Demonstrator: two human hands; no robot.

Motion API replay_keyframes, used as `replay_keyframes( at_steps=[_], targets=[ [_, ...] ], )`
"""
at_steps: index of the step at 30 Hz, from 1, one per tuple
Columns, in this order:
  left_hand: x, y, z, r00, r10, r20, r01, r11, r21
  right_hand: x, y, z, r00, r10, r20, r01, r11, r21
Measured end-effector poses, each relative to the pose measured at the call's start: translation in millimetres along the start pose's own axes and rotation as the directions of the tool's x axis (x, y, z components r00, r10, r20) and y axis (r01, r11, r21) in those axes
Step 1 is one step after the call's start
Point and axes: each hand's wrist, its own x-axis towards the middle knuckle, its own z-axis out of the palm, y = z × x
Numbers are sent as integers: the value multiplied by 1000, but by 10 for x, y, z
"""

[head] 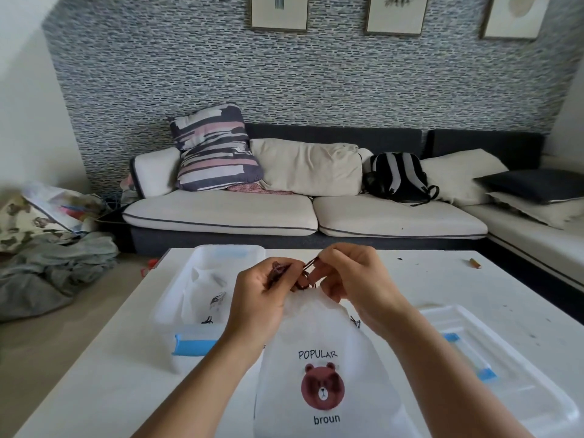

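The dark drawstring (pixel 309 264) runs almost level between the two hands, rising a little toward the right. Each grip is closed on it: the left hand (pixel 262 292) pinches one bunched end and the right hand (pixel 357 276) pinches the other, with the fingers curled in. The gathered mouth of the white bear-print drawstring bag (pixel 319 336) sits just beneath them, equally near both hands. The bag's long axis runs back from there toward the person, over the white desk (pixel 442 279). I judge that pulling the ends apart sideways would cinch it. A clear storage box (pixel 170 308) stands to the left and its lid (pixel 518 384) lies to the right. Beyond is a cream sofa (pixel 237 216) with a black backpack (pixel 396 177).
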Motion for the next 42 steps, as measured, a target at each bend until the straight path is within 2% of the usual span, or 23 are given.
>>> replay_keyframes(
  at_steps=[3,8,15,22,28,33,38,42],
  targets=[
    [-14,5,26,1000,-21,10,21,1000,4,-11,-11,-17,998,4,63,0,999,-54],
    [-17,6,15,999,-38,2,38,999,16,-17,-1,-65,980,-123,156,150,973,-175],
    [-29,-3,17,998,-67,11,67,997,-22,4,13,-48,977,-206,60,213,904,-370],
    [-24,6,5,998,-49,-30,46,996,-79,-32,64,96,972,-234,-19,221,940,-261],
    [-23,33,-13,992,-63,-105,55,995,-80,-24,-34,-26,984,-118,134,135,983,-125],
    [18,43,-37,998,-24,-64,21,999,-50,-35,-75,-41,973,-93,211,115,989,-95],
    [30,45,-77,998,-23,-50,24,999,24,-52,-75,-21,995,-23,94,31,996,-81],
    [21,29,-82,997,-53,-51,54,998,24,-37,-29,23,997,16,77,-6,993,-120]
  ],
)
